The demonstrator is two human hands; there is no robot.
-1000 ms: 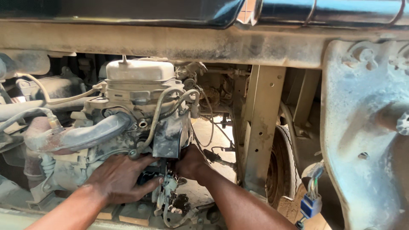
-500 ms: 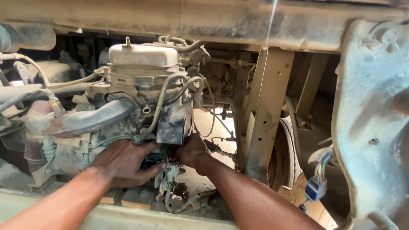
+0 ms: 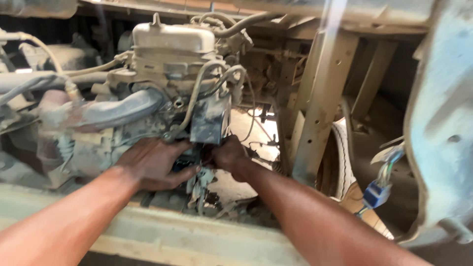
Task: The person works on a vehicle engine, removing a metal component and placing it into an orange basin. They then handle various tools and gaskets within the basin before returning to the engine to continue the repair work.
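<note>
Dust-grey metal coats the whole engine block (image 3: 148, 98), capped by a pale, rounded, box-shaped reservoir (image 3: 172, 42) whose contents cannot be seen. Under a dark rectangular metal housing (image 3: 211, 120), the left hand (image 3: 155, 162) curls its grip around a small dark blue part (image 3: 189, 160). The right hand (image 3: 227, 155) presses against the same part; whether its grip is closed cannot be told. A blue plastic plug (image 3: 377, 193) dangles on wires well apart.

Two hands (image 3: 152, 165), one blue connector (image 3: 377, 193)
</note>
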